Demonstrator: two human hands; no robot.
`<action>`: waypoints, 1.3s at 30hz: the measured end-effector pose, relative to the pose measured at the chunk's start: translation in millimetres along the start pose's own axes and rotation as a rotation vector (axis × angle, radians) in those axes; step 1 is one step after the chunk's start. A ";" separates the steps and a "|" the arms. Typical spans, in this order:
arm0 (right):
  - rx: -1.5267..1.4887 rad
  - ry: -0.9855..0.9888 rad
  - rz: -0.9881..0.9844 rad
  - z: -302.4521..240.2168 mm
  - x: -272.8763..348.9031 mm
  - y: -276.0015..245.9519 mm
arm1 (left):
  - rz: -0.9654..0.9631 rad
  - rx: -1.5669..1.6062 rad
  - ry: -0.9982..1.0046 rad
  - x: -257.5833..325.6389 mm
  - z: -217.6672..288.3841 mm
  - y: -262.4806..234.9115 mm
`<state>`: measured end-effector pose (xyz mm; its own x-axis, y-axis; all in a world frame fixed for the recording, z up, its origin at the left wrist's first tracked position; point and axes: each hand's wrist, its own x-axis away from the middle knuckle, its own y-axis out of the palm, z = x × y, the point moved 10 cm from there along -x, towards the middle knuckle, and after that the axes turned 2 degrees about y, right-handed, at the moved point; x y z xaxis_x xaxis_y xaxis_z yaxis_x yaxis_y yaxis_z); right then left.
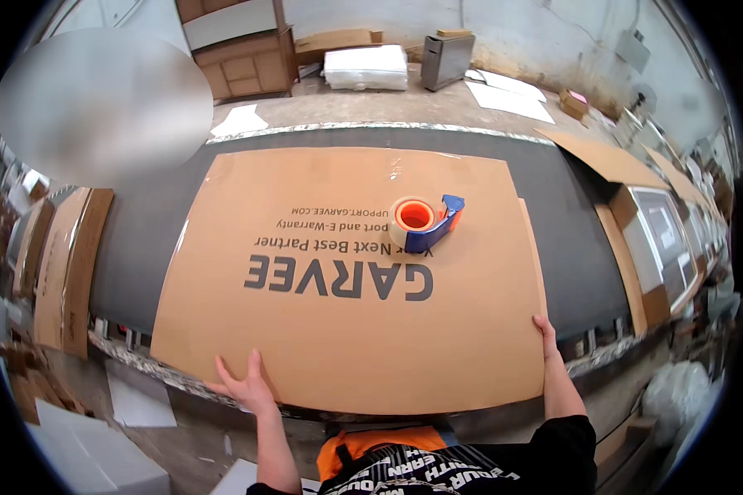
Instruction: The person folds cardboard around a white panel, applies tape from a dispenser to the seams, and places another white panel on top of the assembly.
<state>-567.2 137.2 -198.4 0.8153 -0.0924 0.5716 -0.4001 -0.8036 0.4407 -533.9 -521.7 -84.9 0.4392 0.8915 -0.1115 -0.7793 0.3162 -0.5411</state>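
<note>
Big carton: wide, flat brown cardboard carton with dark print on top, lying on the dark grey flat conveyor belt
Near edge: runs along the conveyor's worn, pale-flecked near rim, close to the person's body
Far edge: a narrow strip of bare belt lies between it and the conveyor's far rim
Left-hand room: bare belt, broad, reaching to a brown cardboard carton with a long narrow side
Right-hand room: bare belt again, bounded by an open brown carton with a white framed piece inside
Tape dispenser: blue and orange-red handheld dispenser with a tape roll, resting on the big carton right of its middle, well apart from both hands
Left hand: bare hand at the near edge towards the left corner, fingers spread wide, fingertips against the carton
Right hand: bare hand at the right edge near the near corner, thumb against the edge; other fingers hidden, so whether they clamp the cardboard cannot be told
</note>
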 end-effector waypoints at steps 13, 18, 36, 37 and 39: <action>0.951 -0.384 0.423 248.5 200.1 216.8 | -0.422 -0.608 1.073 -44.0 72.1 96.3; 1.216 -1.002 0.660 81.1 144.4 194.0 | -0.714 -0.377 1.181 107.7 42.9 12.7; 1.495 -0.516 0.626 -143.2 -46.8 70.1 | -0.623 -0.358 1.171 179.2 55.7 -35.9; 1.575 -0.484 0.585 -144.1 -47.5 70.9 | -0.621 -0.352 1.182 177.9 55.1 -33.0; 1.646 -0.458 0.557 -139.9 -33.2 67.0 | -0.652 -0.327 1.189 172.4 48.6 -29.5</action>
<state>-679.6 168.7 -91.0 0.8975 -0.4377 0.0531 -0.0884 -0.2967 -0.9509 -456.9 -361.5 -47.7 0.9184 -0.2445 -0.3110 -0.2240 0.3266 -0.9183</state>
